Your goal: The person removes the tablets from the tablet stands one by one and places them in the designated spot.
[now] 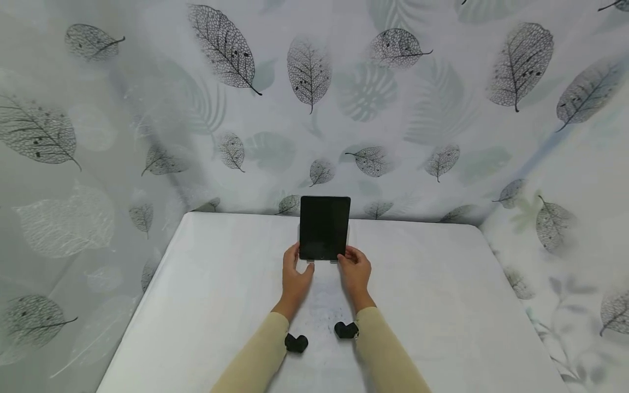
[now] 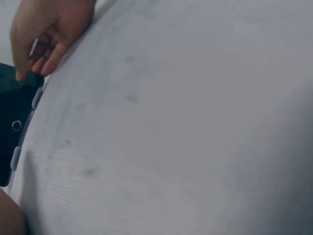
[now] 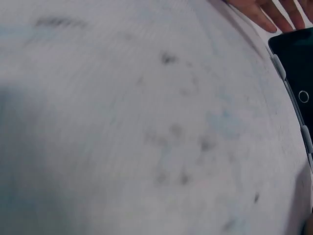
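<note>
A black tablet [image 1: 324, 226] with a dark screen leans back, upright, near the far edge of the table. Two small light-coloured lips [image 2: 15, 158] of a stand hold its lower edge; most of the stand is hidden behind it. At the tablet's lower right corner, my right hand [image 1: 355, 271] pinches it, thumb on the front and fingers behind. My left hand [image 1: 296, 279] is at the opposite side, fingers extended along the left edge and thumb apart below the corner. In the right wrist view, the left fingers [image 3: 268, 18] reach the tablet's edge.
A white cloth covers the table [image 1: 221, 284], with faint dark marks near the middle. Leaf-patterned curtains [image 1: 309, 125] enclose the back and both sides. Black wrist devices [image 1: 296, 343] sit at the inner side of each sleeve.
</note>
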{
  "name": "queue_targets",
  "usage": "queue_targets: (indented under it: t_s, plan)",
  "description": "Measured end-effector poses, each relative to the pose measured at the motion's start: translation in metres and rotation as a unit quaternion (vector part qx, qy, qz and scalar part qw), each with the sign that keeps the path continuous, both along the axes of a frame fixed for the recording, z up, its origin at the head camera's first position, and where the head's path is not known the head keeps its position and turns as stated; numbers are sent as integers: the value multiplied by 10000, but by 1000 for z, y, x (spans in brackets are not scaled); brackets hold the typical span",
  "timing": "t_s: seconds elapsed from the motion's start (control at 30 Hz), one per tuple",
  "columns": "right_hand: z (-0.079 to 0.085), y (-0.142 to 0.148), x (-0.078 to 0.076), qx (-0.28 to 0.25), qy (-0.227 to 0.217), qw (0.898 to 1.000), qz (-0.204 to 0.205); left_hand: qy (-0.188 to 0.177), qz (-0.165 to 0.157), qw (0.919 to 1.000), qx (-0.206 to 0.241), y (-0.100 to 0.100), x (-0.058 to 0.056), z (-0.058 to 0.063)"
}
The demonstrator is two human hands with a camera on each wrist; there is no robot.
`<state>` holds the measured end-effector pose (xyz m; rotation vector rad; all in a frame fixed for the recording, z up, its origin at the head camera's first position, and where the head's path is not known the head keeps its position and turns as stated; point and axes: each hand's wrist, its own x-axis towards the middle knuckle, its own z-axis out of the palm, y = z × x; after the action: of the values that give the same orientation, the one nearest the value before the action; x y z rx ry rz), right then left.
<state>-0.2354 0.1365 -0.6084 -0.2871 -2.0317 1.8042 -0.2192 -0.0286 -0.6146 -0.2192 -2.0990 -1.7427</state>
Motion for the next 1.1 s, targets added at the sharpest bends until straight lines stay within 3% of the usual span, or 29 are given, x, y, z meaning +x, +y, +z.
queue_targets:
  t_s: [0.1,0.27,0.4,0.53,0.73,1.0,1.1]
  plan:
    - [-3,-6,-1,253,1,9990,-375,-34,241,9989,398,0,-5,3]
    - [-8,-15,-4,598,-76,9938,-933,-518,1090,9926,140,3,-12,5]
    - [-10,-17,-4,730,-133,9913,-1085,-576,1557,9861,69,6,-13,3]
    - [-9,-19,-5,766,-160,9912,-1064,-510,1785,9826,87,5,-21,-2]
    - [-4,-20,-4,599,-176,9943,-864,-587,1730,9829,233,1,-22,-1]
    - [-1,-15,4,716,-124,9958,-556,-816,1268,9847,874,0,-16,3]
    - [-1,-12,7,489,-42,9984,-284,-848,1088,9837,1155,-2,-12,6]
